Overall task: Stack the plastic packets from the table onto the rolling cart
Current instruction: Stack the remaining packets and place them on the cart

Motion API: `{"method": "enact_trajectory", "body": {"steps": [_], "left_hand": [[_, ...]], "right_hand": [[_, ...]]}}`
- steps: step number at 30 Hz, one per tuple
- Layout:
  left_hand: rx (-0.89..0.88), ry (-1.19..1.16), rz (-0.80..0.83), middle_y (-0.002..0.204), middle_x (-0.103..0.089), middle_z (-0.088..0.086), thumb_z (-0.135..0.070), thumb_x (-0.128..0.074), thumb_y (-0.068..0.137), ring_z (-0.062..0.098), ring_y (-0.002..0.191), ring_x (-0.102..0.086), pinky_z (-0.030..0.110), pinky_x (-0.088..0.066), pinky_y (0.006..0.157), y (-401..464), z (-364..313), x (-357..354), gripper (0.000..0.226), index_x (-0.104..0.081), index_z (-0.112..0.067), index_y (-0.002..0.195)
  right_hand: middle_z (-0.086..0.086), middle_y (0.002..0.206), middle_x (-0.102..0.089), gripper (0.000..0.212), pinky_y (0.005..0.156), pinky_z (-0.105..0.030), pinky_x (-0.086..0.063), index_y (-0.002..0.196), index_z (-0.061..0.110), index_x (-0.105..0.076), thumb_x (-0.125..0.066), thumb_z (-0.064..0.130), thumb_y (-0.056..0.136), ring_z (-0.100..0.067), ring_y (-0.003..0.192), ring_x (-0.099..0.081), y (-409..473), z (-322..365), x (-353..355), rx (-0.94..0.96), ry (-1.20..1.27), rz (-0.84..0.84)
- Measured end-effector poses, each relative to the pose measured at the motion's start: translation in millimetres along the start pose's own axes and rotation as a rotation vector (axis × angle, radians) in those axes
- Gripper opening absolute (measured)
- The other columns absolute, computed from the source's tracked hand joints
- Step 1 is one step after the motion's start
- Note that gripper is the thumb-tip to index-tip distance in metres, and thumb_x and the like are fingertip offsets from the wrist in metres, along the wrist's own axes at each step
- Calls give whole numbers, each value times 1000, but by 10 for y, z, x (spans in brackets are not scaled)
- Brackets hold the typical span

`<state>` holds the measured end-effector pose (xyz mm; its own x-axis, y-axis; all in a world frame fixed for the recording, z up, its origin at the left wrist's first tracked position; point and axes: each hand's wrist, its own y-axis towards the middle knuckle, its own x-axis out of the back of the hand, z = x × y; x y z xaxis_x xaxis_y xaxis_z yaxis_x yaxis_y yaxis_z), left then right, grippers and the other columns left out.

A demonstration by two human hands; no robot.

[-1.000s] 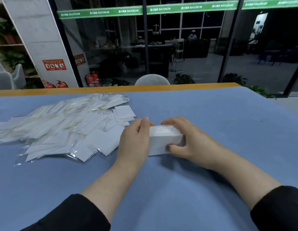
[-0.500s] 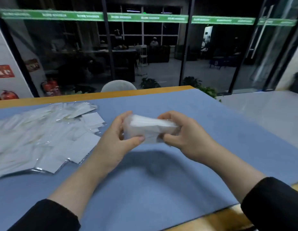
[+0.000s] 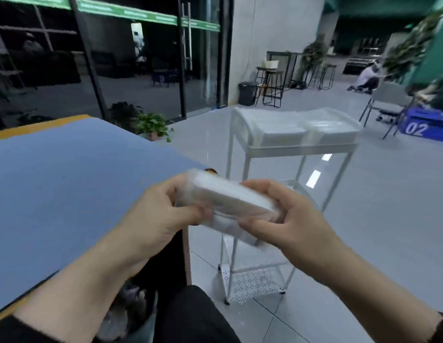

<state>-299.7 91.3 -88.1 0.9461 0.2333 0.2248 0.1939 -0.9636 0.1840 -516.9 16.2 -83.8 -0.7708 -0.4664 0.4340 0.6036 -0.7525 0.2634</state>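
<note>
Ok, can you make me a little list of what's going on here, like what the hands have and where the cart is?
held thing: stack of white plastic packets, off the table
left hand: grips the stack's left end
right hand: grips the stack's right end
white metal rolling cart: on the grey floor, beyond the hands
cart top: rows of clear packets already there
blue-covered table: at the left
</note>
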Motion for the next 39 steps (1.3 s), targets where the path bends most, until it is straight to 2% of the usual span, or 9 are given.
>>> {"method": "enact_trajectory", "body": {"steps": [5, 12, 16, 21, 28, 31, 35, 37, 39], "left_hand": [[157, 11, 163, 104, -77, 0, 0, -74, 84, 14, 103, -71, 31, -51, 93, 266, 343, -857, 34, -73, -22, 110], [244, 11, 238, 109, -75, -5, -4, -73, 87, 8, 104, -69, 19, -54, 87, 803, 746, -1398, 37, -67, -22, 118], [228, 105, 26, 122, -66, -19, -35, -71, 93, -6, 110, -61, 8, -49, 79, 1002, 958, -1498, 45, -56, -33, 136], [249, 199, -287, 95, -72, -14, -28, -51, 104, 6, 95, -66, 27, -54, 86, 1022, 1425, -1380, 18, -69, -31, 101], [320, 225, -253, 146, -52, -5, -18, -31, 111, 10, 136, -47, 27, -36, 116, 1508, 1837, -1224, 40, -48, -20, 147], [346, 288, -158, 144, -49, -11, -17, -33, 111, -1, 129, -42, 3, -31, 95, 1740, 1958, -1201, 43, -41, -23, 152], [372, 275, -94, 145, -54, -3, -22, -35, 111, 10, 122, -55, 8, -39, 90, 1995, 2147, -1252, 40, -46, -29, 149], [408, 205, -104, 133, -61, -2, -24, -35, 110, 2, 96, -58, 3, -41, 66, 2077, 2182, -1306, 37, -48, -30, 145], [420, 119, -109, 130, -57, -12, -20, -34, 110, -6, 94, -54, 3, -40, 65, 2121, 2205, -1357, 37, -43, -40, 141]], "right_hand": [[11, 94, -71, 36, 75, -41, -55, 111, 44, -67, -80, 32, 80, -20, 83, -68, -307, -626, 678, -204, -123, 66], [7, 74, -69, 27, 53, -38, -46, 94, 46, -67, -71, 22, 82, -33, 70, -63, -129, -1318, 886, -330, -233, 32], [3, 71, -65, 16, 47, -31, -41, 90, 36, -67, -70, 22, 85, -19, 55, -55, 137, -1762, 989, -383, -267, -162], [4, 87, -64, 19, 57, -31, -43, 105, 27, -62, -67, 27, 86, -14, 74, -60, 668, -2202, 1031, -427, -378, -330], [2, 81, -57, 14, 53, -28, -37, 100, 16, -57, -61, 22, 87, -14, 68, -54, 1502, -2602, 711, -408, -458, -326], [-6, 85, -58, 12, 51, -28, -30, 95, 12, -54, -60, 20, 88, -18, 66, -51, 1693, -2782, 584, -372, -478, -333], [-8, 86, -57, 13, 52, -28, -30, 92, 11, -53, -60, 21, 87, -22, 67, -53, 1818, -2956, 486, -356, -481, -355], [-8, 88, -57, 14, 53, -28, -31, 93, 10, -54, -60, 21, 87, -24, 70, -53, 1845, -3021, 456, -362, -488, -361], [-7, 89, -55, 14, 53, -27, -31, 94, 10, -53, -60, 21, 87, -23, 72, -51, 1855, -3073, 432, -360, -501, -367]]}}
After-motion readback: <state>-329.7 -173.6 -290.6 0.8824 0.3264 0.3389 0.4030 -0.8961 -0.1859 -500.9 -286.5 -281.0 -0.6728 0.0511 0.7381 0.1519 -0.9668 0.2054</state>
